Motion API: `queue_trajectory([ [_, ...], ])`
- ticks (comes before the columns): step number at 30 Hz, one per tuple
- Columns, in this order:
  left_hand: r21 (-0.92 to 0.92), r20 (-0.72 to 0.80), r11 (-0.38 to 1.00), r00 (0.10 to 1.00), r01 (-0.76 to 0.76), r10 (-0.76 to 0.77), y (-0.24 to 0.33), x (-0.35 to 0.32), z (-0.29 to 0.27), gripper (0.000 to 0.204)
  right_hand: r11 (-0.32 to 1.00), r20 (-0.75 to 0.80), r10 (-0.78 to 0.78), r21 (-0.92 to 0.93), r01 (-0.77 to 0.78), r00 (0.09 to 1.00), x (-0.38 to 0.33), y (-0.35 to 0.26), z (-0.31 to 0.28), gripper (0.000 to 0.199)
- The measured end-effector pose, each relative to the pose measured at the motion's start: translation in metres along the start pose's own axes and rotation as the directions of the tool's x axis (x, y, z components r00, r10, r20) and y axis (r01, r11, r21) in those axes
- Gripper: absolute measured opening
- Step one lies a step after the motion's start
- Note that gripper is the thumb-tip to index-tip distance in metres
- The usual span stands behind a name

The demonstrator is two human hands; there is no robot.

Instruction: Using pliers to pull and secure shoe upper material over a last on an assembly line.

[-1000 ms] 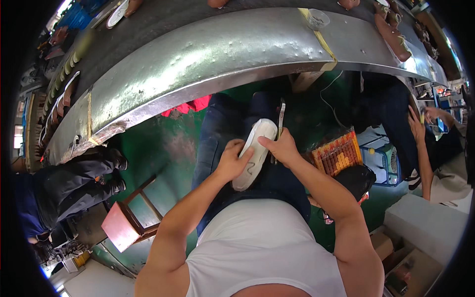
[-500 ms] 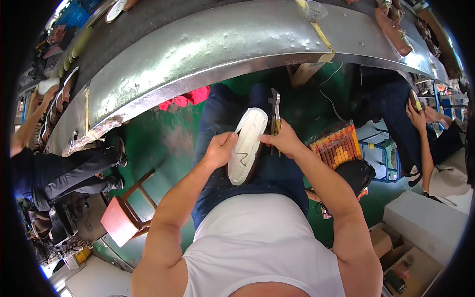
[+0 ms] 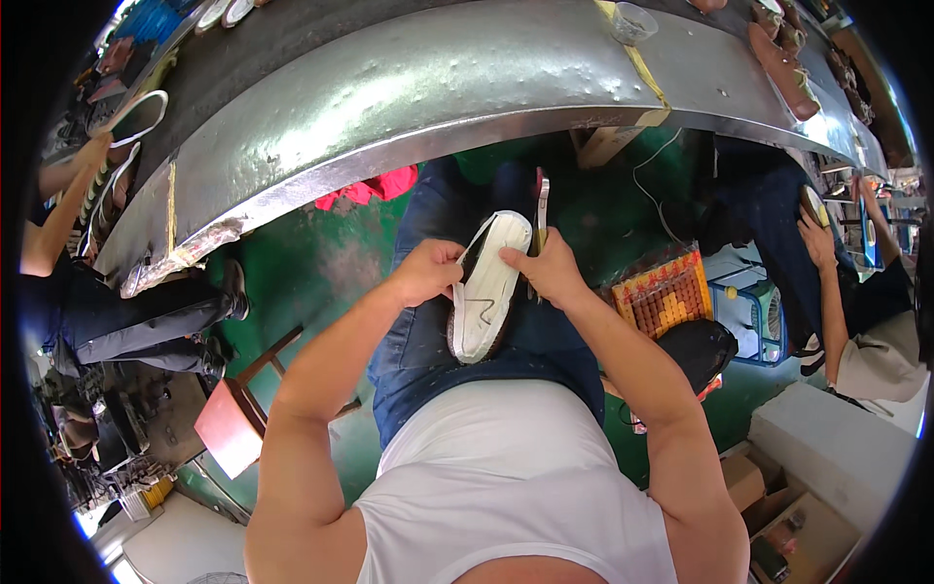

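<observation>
A shoe lies sole up on my lap, its underside white with a dark curved mark near the heel end. My left hand pinches a white strip at its left edge, which stands away from the underside and leaves a dark gap. In my right hand is a pincers-like metal tool, head pointing away from me, partly hidden by the fingers. The right thumb presses on the white underside.
A long metal-covered bench curves ahead, with a clear plastic cup on it. Co-workers sit left and right. A red-topped stool stands at left, a beaded seat mat and blue-framed stool at right. Red cloth lies under the bench.
My left hand has drawn the strip away from the shoe's edge, widening the gap. My right thumb has moved further onto the underside. The left co-worker now holds up a white loop.
</observation>
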State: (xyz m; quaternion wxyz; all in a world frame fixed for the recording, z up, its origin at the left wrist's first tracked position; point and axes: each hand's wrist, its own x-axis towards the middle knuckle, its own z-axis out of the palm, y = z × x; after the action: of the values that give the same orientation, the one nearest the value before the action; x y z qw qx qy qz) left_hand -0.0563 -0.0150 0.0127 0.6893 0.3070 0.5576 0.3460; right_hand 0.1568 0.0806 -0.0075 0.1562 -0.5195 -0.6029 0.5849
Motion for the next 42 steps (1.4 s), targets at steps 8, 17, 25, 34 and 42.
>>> queue_trajectory([
  [8, 0.685, -0.257, 0.727, 0.918, -0.049, 0.304, 0.016, 0.017, 0.021, 0.027, 0.977, -0.022, 0.027, -0.210, -0.031, 0.999, -0.042, -0.025, 0.004, 0.083],
  [17, -0.018, 0.035, 0.991, 0.991, 0.131, -0.130, 0.032, 0.008, 0.023, 0.078, 0.975, 0.080, 0.077, -0.216, -0.058, 0.994, -0.036, -0.017, -0.005, 0.072],
  [25, -0.120, 0.134, 0.987, 0.987, 0.110, -0.094, 0.022, 0.023, 0.005, 0.077, 0.993, 0.129, 0.032, 0.106, -0.046, 0.991, -0.018, 0.022, -0.008, 0.049],
  [34, 0.260, 0.017, 0.928, 0.962, -0.266, 0.271, 0.041, 0.044, 0.030, 0.062, 0.944, -0.107, -0.329, -0.077, 0.322, 0.938, -0.006, -0.042, -0.028, 0.047],
  [42, -0.135, 0.060, 0.897, 0.900, -0.422, 0.432, 0.033, 0.005, 0.025, 0.060, 0.914, 0.202, -0.351, -0.138, 0.381, 0.914, -0.029, -0.086, -0.059, 0.030],
])
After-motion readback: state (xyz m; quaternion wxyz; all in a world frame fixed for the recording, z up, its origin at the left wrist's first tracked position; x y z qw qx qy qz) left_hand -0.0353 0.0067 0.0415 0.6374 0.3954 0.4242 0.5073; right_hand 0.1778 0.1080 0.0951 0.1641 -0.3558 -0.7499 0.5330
